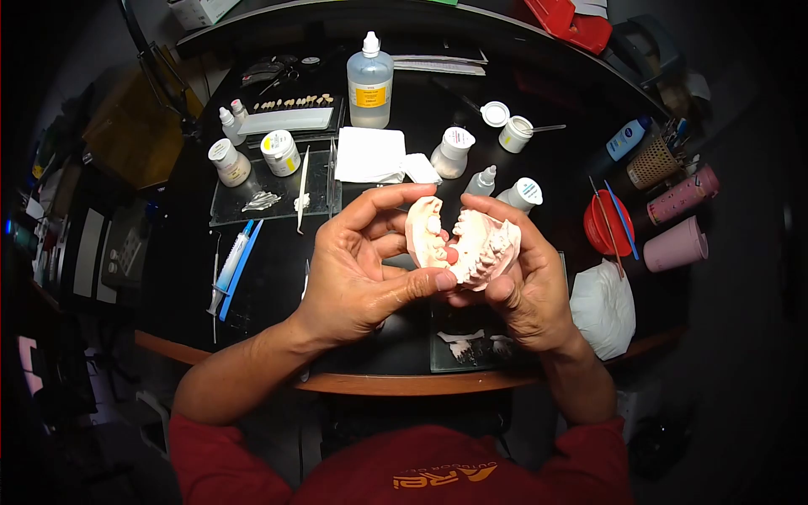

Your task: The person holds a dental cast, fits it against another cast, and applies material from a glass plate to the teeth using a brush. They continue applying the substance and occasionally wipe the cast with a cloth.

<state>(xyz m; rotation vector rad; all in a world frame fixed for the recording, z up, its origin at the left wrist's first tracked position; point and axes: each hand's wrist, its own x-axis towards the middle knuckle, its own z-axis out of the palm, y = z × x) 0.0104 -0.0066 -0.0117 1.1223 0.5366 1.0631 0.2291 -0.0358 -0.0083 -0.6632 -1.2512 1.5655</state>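
Both my hands are raised over the middle of the desk, each around a pale pink dental cast. My left hand [358, 265] is closed on the smaller-looking cast [417, 236], its thumb along the lower edge and its index finger at the top. In my right hand [539, 295] is the other cast [492, 252], with a row of teeth along its side. The two casts are tilted apart at the top and come together near the bottom. Reddish-pink material [452, 254] shows between them. My palms hide part of their backs.
Behind the hands stand a large dropper bottle [369, 88], white paper [370, 154] and several jars, one of them open [515, 133]. A glass slab [227, 202] and syringe [231, 265] are left. A red bowl [608, 225] and white bag [603, 311] are right.
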